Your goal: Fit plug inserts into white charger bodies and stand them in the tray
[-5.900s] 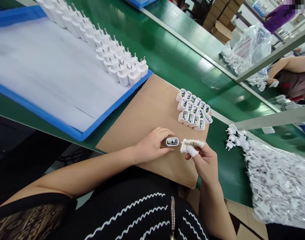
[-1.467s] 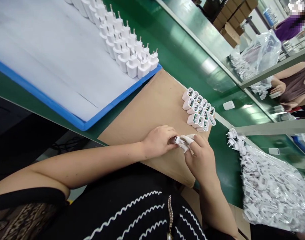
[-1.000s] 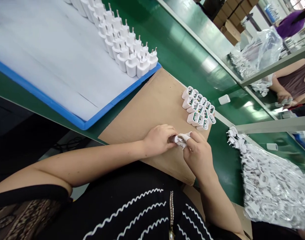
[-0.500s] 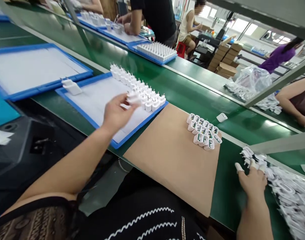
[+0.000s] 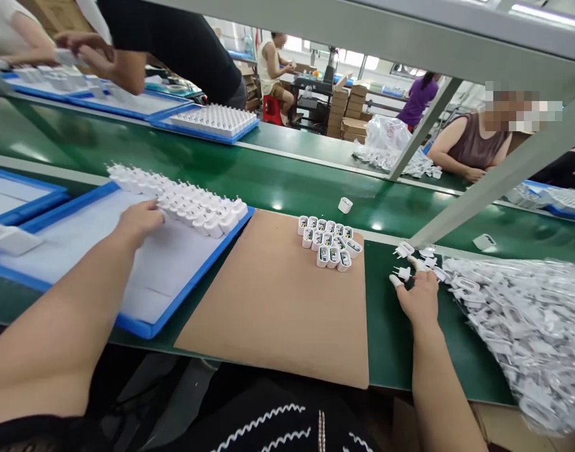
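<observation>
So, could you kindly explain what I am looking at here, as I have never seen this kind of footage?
A camera worn on a person's head looks down at their two bare hands at a green workbench. The left hand rests against rows of white assembled plug chargers standing on a blue-rimmed tray. The right hand, with white finger covers, reaches into loose white pronged plug caps spilling from a clear plastic bag. On the brown cardboard sheet sits a cluster of open white charger shells. Other people work opposite.
</observation>
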Tool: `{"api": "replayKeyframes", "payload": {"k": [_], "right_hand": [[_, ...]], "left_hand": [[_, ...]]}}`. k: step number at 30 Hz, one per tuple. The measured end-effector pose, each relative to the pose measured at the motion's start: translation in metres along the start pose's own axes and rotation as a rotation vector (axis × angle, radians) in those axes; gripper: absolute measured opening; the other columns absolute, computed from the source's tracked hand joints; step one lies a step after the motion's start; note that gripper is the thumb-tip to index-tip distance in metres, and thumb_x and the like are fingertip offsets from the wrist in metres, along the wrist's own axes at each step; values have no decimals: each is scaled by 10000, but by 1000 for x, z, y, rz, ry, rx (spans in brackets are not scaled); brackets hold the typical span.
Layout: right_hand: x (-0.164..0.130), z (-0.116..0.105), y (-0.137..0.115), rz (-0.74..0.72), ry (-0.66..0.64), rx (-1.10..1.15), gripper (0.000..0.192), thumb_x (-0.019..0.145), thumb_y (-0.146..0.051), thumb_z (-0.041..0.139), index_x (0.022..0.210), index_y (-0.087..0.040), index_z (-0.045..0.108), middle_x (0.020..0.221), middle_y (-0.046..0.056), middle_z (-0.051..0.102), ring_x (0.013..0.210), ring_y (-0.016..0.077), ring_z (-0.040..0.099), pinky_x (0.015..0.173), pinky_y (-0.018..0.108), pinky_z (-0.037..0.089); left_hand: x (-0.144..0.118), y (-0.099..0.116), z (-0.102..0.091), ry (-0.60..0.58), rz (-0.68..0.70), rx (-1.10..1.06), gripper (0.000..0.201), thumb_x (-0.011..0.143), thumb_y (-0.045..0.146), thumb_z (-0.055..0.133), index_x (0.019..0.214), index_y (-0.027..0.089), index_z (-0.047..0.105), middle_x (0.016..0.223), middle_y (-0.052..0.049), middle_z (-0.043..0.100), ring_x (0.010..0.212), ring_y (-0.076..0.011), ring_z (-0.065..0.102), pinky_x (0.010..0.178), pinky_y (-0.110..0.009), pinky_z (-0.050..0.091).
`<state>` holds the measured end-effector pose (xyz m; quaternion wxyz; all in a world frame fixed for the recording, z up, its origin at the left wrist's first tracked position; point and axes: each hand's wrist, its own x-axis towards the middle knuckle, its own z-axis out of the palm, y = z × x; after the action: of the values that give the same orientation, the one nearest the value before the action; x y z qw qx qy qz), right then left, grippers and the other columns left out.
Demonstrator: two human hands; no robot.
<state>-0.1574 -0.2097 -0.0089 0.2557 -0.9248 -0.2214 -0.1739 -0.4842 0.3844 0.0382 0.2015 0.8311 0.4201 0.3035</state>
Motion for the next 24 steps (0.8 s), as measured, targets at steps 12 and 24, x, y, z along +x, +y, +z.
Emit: {"api": "replayKeyframes", "payload": {"k": [12,24], "right_hand": [[-5,8,-34,122,-42,586,376,834,-308,616,1160,-156,727,1161,136,559,1109,283,553,987,502,526],[-9,36,-37,388,-16,912,322,718,-341,832,1003,-197,786,854,16,710,773,192,676,707,310,588]], "left_hand": [[-13,294,157,-600,736,55,584,798,190,590,1380,140,587,1502,-142,572,1406,-289,469,1174,-418,386],[23,334,232,-653,782,72,291,684,551,531,718,285,646,655,-5,726,733,-354,712,683,-425,553]]}}
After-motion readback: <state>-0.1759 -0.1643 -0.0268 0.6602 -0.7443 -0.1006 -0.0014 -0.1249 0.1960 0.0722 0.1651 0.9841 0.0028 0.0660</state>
